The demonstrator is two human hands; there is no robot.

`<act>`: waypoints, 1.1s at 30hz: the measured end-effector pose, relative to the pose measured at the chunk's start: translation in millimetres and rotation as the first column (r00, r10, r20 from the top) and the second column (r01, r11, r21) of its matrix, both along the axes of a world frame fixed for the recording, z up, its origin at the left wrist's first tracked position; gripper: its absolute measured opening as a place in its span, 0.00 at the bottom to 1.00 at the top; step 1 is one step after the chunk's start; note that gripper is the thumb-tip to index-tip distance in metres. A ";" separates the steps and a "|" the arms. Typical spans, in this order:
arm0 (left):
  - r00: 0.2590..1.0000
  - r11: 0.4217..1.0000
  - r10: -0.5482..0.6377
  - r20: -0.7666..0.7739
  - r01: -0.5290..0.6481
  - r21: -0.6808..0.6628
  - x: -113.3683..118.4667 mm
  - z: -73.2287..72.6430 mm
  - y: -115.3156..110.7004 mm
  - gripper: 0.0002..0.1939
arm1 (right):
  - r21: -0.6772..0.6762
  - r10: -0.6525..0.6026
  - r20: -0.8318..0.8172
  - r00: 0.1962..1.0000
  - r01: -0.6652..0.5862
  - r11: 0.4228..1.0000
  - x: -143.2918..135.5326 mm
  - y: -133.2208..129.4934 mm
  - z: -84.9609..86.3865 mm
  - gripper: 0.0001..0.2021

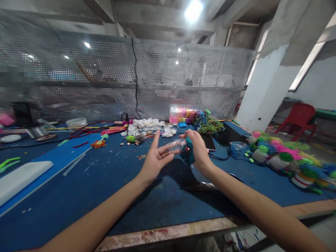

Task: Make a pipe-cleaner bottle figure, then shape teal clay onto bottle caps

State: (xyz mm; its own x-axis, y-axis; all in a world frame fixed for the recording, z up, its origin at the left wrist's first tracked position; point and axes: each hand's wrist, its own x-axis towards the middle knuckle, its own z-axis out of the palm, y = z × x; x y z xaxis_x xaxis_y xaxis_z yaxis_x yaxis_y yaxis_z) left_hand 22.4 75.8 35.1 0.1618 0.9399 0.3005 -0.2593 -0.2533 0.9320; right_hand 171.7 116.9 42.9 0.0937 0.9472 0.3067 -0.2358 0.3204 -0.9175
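Note:
Over the middle of the table my right hand (197, 150) curls around a dark teal soft-looking lump (188, 152) and a clear plastic piece (177, 145), perhaps a small bottle or cup. That clear piece points left, toward my left hand (154, 160). My left hand has its index finger raised and its thumb and other fingers spread, fingertips at the plastic's near end; whether they touch it I cannot tell. Below my right forearm lies a pair of scissors (201, 186), its handles partly hidden by the arm.
Finished-looking yarn-topped bottle figures (280, 159) line the right side. A phone (209, 142), green yarn (212, 125), colourful tubs (183, 115) and white lids (147, 123) sit at the back. On the left are a blue board (63, 157), a white box (25, 178) and an orange flower (98, 144).

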 end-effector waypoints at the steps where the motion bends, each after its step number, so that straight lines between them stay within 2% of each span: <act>1: 0.999 0.999 -0.038 0.002 0.038 -0.010 2.9 -0.6 -1.8 0.56 | 0.029 -0.028 0.044 0.999 0.027 0.999 -1.7 -2.9 0.0 0.18; 4: 0.993 0.991 -0.118 0.001 0.118 -0.059 9.7 -1.7 -6.0 0.54 | 0.136 -0.103 0.166 0.981 0.081 0.987 -3.3 -8.9 2.2 0.17; 9: 0.997 0.991 -0.077 -0.015 0.075 -0.113 11.8 0.0 -9.8 0.49 | 0.206 -0.142 0.217 0.966 0.097 0.974 -1.7 -9.4 4.2 0.12; 12: 0.998 0.991 -0.054 0.007 0.055 -0.121 9.8 3.3 -10.6 0.49 | 0.257 -0.226 0.233 0.946 0.165 0.952 3.0 -1.3 3.3 0.11; 16: 0.998 0.992 0.000 0.068 0.009 -0.129 5.0 9.7 -8.7 0.50 | 0.290 -0.378 0.164 0.911 0.322 0.901 17.6 16.5 4.1 0.12; 19: 0.994 0.992 0.048 0.095 -0.036 -0.123 0.8 14.0 -6.7 0.49 | 0.278 -0.400 0.029 0.916 0.377 0.884 25.7 20.4 8.8 0.13; 21: 0.993 0.991 0.049 0.108 -0.034 -0.129 -0.8 15.3 -5.6 0.48 | 0.374 -0.411 -0.060 0.909 0.403 0.836 25.0 13.3 12.3 0.11; 23: 0.992 0.988 0.016 0.122 0.003 -0.154 0.0 14.9 -6.2 0.47 | 0.567 -0.412 -0.052 0.910 0.367 0.738 19.5 0.8 13.4 0.09; 26: 0.977 0.973 -0.087 0.194 0.125 -0.195 7.1 11.0 -12.5 0.44 | 0.794 -0.421 0.189 0.887 0.114 0.597 8.3 -16.5 8.0 0.12; 28: 0.946 0.952 -0.180 0.268 0.237 -0.196 14.7 6.7 -20.1 0.40 | 0.838 -0.475 0.315 0.822 -0.005 0.546 2.7 -21.5 1.3 0.14; 30: 0.910 0.929 -0.259 0.325 0.326 -0.174 21.8 2.2 -27.8 0.33 | 0.865 -0.532 0.341 0.775 -0.038 0.500 -0.2 -22.1 -4.5 0.16; 32: 0.894 0.922 -0.286 0.345 0.355 -0.157 26.4 -0.7 -32.4 0.26 | 0.882 -0.541 0.334 0.772 -0.053 0.469 -1.7 -21.2 -7.1 0.16; 33: 0.899 0.927 -0.273 0.342 0.341 -0.154 27.3 -1.3 -32.8 0.23 | 0.876 -0.520 0.342 0.783 -0.066 0.477 -2.4 -20.8 -6.7 0.15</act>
State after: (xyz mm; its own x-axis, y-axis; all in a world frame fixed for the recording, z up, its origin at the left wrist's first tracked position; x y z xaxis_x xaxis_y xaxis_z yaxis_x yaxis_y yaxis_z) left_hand 49.7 43.1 33.8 0.3830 0.9042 0.1889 -0.5760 0.0739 0.8141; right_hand 169.3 96.1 36.1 -0.1791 0.1861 0.9661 0.3620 0.9255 -0.1112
